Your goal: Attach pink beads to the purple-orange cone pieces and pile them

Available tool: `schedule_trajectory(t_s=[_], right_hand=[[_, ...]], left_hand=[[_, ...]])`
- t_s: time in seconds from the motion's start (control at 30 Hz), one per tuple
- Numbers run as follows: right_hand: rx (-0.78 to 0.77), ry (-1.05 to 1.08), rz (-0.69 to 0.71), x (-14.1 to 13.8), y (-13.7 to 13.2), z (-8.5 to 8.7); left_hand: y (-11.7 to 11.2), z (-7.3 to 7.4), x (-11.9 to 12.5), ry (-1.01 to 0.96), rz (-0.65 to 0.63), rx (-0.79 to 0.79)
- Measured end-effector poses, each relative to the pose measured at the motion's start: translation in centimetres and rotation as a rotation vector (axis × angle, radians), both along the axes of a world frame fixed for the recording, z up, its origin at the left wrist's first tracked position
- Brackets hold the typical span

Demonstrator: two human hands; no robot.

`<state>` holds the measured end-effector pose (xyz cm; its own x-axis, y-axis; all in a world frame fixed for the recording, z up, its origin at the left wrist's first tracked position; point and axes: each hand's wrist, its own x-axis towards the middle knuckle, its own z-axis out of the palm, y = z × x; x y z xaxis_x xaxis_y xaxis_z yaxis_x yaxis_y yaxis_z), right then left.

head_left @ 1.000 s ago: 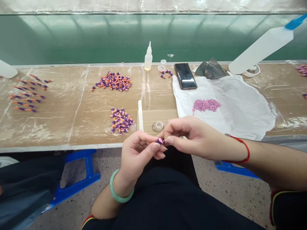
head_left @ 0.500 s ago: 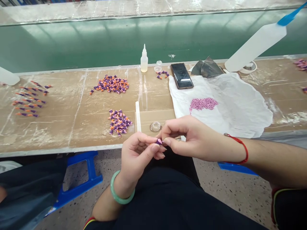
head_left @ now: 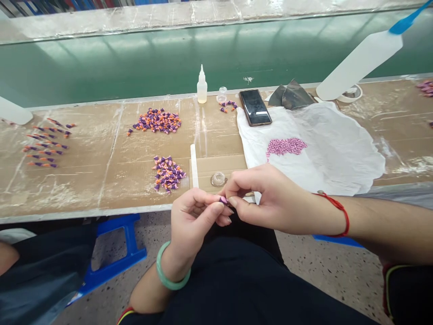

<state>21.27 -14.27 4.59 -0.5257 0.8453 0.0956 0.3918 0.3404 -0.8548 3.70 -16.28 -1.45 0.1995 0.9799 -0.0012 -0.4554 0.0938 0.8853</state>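
Note:
Between the thumb and fingers of my left hand [head_left: 198,214] is a small purple and pink piece [head_left: 222,200], its pink end facing right. My right hand [head_left: 260,196] pinches against that end; whatever lies between its fingertips is too small to make out. Just beyond the hands, a small clear round dish [head_left: 218,179] sits on a cardboard piece. Left of it are a white strip [head_left: 194,164] and a heap of purple and pink pieces [head_left: 168,174]. Tiny pink bits [head_left: 286,146] lie on a white cloth [head_left: 345,149] to the right.
Farther back are a heap of purple and orange pieces [head_left: 158,121], a dropper bottle [head_left: 202,85], a clear cap [head_left: 222,94] and a phone [head_left: 255,107]. A large white bottle [head_left: 361,65] leans by a tape roll [head_left: 352,94]. Another person's dark clothing [head_left: 50,266] shows at lower left, beside a blue stool [head_left: 131,243].
My right fingertips have come slightly closer to the pink end of the piece. My left hand keeps its pinch. The camera view has shifted slightly.

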Motion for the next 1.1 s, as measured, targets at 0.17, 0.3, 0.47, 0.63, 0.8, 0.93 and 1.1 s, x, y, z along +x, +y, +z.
schedule_trajectory(t_s=[0.17, 0.3, 0.47, 0.63, 0.8, 0.93, 1.1], right_hand=[[0.063, -0.031, -0.001, 0.2, 0.0, 0.0], [0.098, -0.063, -0.010, 0.3, -0.1, -0.2], [0.117, -0.054, 0.000, 0.5, 0.1, -0.7], [0.202, -0.131, -0.001, 2.1, 0.4, -0.5], [0.270, -0.144, -0.092, 4.0, 0.7, -1.0], [0.266, -0.134, -0.139, 5.4, 0.8, -1.9], [0.249, -0.166, -0.230, 7.7, 1.2, -3.7]], left_hand=[[0.1, 0.1, -0.1, -0.030, -0.026, 0.013], [0.1, 0.3, 0.2, -0.010, -0.025, 0.013], [0.2, -0.2, 0.3, 0.103, 0.016, 0.078], [0.5, -0.8, -0.3, 0.427, 0.131, 0.488], [1.4, -0.6, -0.3, 0.588, 0.168, 0.775], [3.3, -0.6, -2.1, 0.887, 0.205, 0.799], [6.6, -1.4, -7.3, 1.337, 0.142, 0.625]])
